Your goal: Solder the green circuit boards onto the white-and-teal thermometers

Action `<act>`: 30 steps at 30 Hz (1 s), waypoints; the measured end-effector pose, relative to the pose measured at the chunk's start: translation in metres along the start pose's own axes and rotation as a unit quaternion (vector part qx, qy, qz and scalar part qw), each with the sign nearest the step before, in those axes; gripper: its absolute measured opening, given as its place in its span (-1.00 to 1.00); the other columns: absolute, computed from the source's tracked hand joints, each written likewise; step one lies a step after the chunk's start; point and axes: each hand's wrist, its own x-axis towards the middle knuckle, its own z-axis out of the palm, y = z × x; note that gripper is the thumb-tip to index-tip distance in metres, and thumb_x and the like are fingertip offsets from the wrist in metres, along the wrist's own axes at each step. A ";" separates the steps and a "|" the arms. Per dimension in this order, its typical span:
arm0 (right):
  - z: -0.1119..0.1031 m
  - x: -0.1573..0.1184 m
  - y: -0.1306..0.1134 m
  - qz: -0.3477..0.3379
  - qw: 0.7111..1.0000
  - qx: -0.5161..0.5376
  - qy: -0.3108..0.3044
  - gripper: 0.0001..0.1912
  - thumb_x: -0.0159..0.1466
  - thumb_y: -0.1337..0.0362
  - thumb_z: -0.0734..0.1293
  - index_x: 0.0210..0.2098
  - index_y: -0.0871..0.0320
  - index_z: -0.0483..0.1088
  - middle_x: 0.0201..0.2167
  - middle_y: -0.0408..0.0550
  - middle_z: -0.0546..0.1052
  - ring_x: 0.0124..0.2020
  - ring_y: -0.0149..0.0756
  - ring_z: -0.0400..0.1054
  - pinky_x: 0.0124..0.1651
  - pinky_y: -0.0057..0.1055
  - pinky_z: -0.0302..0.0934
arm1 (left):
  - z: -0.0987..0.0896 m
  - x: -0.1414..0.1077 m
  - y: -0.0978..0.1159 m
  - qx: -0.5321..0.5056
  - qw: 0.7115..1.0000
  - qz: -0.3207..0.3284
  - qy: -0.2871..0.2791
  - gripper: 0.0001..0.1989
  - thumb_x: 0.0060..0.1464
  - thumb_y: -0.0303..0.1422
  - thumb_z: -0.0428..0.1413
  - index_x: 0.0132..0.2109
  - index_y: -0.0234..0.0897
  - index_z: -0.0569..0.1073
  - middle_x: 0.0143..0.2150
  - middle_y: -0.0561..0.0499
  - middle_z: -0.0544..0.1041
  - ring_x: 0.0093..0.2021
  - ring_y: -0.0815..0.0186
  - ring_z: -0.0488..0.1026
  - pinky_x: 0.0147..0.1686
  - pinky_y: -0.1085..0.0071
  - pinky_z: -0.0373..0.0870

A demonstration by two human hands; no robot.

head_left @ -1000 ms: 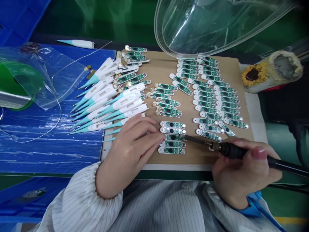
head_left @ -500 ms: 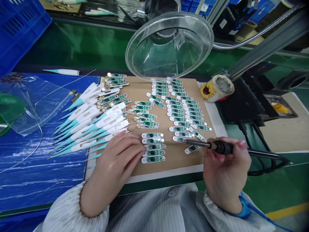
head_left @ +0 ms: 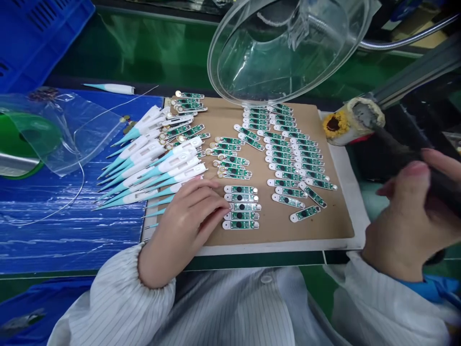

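My left hand (head_left: 192, 218) rests at the left of the brown board (head_left: 277, 230), thumb and fingertips together at the left end of a small green circuit board (head_left: 244, 207) in a short column. What they pinch, if anything, is too small to make out. At the right my right hand (head_left: 414, 206) grips a dark soldering iron (head_left: 403, 154), blurred, its front end by the round cleaning pot (head_left: 367, 115). White and teal thermometers (head_left: 144, 158) lie piled left of the board. More circuit boards (head_left: 281, 154) lie in rows at its right.
A clear round lens (head_left: 288, 53) hangs over the board's back edge. Farther left are a plastic bag (head_left: 61, 139), a green spool (head_left: 21, 144) and a blue crate (head_left: 43, 38). A metal stand (head_left: 418, 81) slants at the right.
My right hand has moved right with the iron, from the circuit boards to the cleaning pot. My left hand stays by the same column. The whole view has shifted.
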 end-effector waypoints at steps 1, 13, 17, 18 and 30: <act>0.004 -0.011 -0.007 -0.022 0.999 0.030 -0.010 -0.83 0.25 0.15 0.44 -0.17 -0.04 0.62 -0.21 -0.17 0.59 -0.55 -0.51 0.30 -0.46 -0.39 0.16 | 0.000 0.001 0.000 -0.002 1.000 -0.001 -0.003 -0.91 0.27 -0.53 0.15 -0.16 -0.28 0.52 -0.19 0.00 0.61 0.08 0.20 0.42 0.17 0.14 0.36; 0.017 -0.097 -0.052 0.020 0.983 0.129 -0.129 -0.63 0.32 -0.04 0.34 -0.45 0.06 0.55 -0.67 -0.21 0.41 -0.82 -0.47 0.11 -0.82 -0.46 -0.06 | -0.002 0.001 0.003 0.005 1.000 -0.026 -0.009 -0.92 0.28 -0.51 0.14 -0.16 -0.28 0.52 -0.18 -0.01 0.62 0.10 0.17 0.43 0.26 0.02 0.28; 0.015 -0.098 -0.048 0.026 0.977 0.141 -0.160 -0.65 0.34 0.00 0.34 -0.42 0.09 0.55 -0.64 -0.23 0.42 -0.81 -0.50 0.12 -0.77 -0.48 0.03 | -0.002 0.001 0.003 0.004 1.000 -0.021 -0.008 -0.93 0.27 -0.52 0.15 -0.18 -0.31 0.52 -0.21 -0.01 0.62 0.09 0.18 0.43 0.25 0.05 0.29; 0.016 -0.099 -0.047 0.026 0.977 0.141 -0.159 -0.65 0.34 0.01 0.33 -0.42 0.09 0.55 -0.65 -0.24 0.41 -0.81 -0.49 0.12 -0.77 -0.48 0.03 | -0.002 0.001 0.002 0.003 1.000 -0.017 -0.010 -0.93 0.27 -0.52 0.15 -0.18 -0.32 0.52 -0.21 -0.01 0.61 0.10 0.18 0.43 0.25 0.06 0.30; 0.018 -0.102 -0.049 -0.019 0.976 0.134 -0.169 -0.68 0.33 0.07 0.37 -0.44 0.13 0.56 -0.67 -0.24 0.45 -0.84 -0.52 0.12 -0.78 -0.50 0.03 | 0.001 0.004 0.000 0.035 0.999 0.004 -0.023 -0.96 0.29 -0.51 0.13 -0.16 -0.32 0.48 -0.17 -0.05 0.52 0.10 0.16 0.38 0.21 0.09 0.32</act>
